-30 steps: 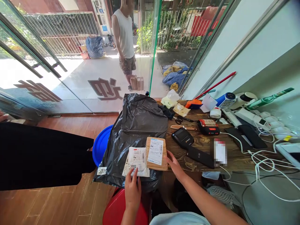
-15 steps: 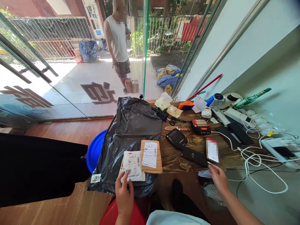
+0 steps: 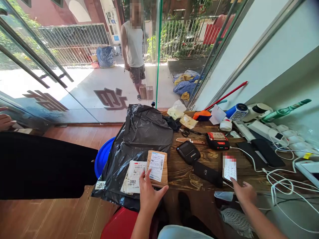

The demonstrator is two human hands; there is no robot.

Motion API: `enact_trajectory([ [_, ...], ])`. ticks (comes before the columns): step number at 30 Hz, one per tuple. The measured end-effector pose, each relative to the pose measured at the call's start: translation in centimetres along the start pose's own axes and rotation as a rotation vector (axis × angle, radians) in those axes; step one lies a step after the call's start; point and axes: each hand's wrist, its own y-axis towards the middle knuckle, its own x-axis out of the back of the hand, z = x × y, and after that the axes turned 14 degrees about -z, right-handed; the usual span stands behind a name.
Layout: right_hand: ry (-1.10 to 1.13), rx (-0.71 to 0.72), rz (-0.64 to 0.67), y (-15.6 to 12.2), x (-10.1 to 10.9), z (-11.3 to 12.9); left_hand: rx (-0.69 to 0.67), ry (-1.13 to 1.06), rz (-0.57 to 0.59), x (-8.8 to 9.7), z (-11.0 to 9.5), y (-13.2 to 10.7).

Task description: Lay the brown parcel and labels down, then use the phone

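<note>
Left hand (image 3: pixel 149 196) is down on the parcels now, fingers spread, thumb out to the right, fingertips resting on the brown cardboard parcel (image 3: pixel 157 167) that lies on the black plastic bag (image 3: pixel 142 142) at the near edge of the wooden surface (image 3: pixel 199 166). Just beside it, touching its left edge, sits the white mailer (image 3: pixel 132 172), and I can read "3002" on its label; a small sticker (image 3: pixel 100 185) on the bag's corner reads "2013". Right hand (image 3: pixel 243 192) is over at the phone (image 3: pixel 229 168), forefinger out and touching its lower edge, other fingers curled in; the screen is blurred. It looks like checking parcels against the phone; next move would call for lining up a label with that screen. The black handheld printer (image 3: pixel 188 152) carries a logo too small to read.
</note>
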Motion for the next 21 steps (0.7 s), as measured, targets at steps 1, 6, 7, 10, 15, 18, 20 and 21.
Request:
enact_trajectory([
  [1, -0.039, -0.027, 0.001, 0.8, 0.1, 0.5, 0.028, 0.04, 0.006, -0.5, -1.1, -0.3],
  [6, -0.133, -0.092, 0.102, 4.2, 0.1, 2.0, 0.094, 0.222, -0.108, -2.5, -3.8, -1.7],
  [7, -0.138, -0.087, 0.126, 4.5, -0.1, 2.3, 0.089, 0.238, -0.127, -2.7, -3.9, -1.9],
  [10, -0.134, -0.042, 0.179, 5.0, -0.6, 2.9, 0.078, 0.266, -0.159, -3.2, -4.2, -2.7],
  [15, -0.136, -0.01, 0.211, 4.4, -1.5, 3.6, 0.089, 0.225, -0.181, -2.9, -3.8, -2.7],
  [18, -0.134, 0.0, 0.217, 4.4, -1.5, 3.7, 0.18, 0.19, -0.228, -1.8, -1.2, -1.0],
  [20, -0.135, 0.011, 0.229, 4.7, -1.0, 3.6, 0.347, 0.268, -0.328, -0.7, 1.4, 0.5],
  [21, -0.136, 0.016, 0.237, 4.9, -0.7, 3.5, 0.433, 0.309, -0.358, -0.2, 2.7, 1.2],
])
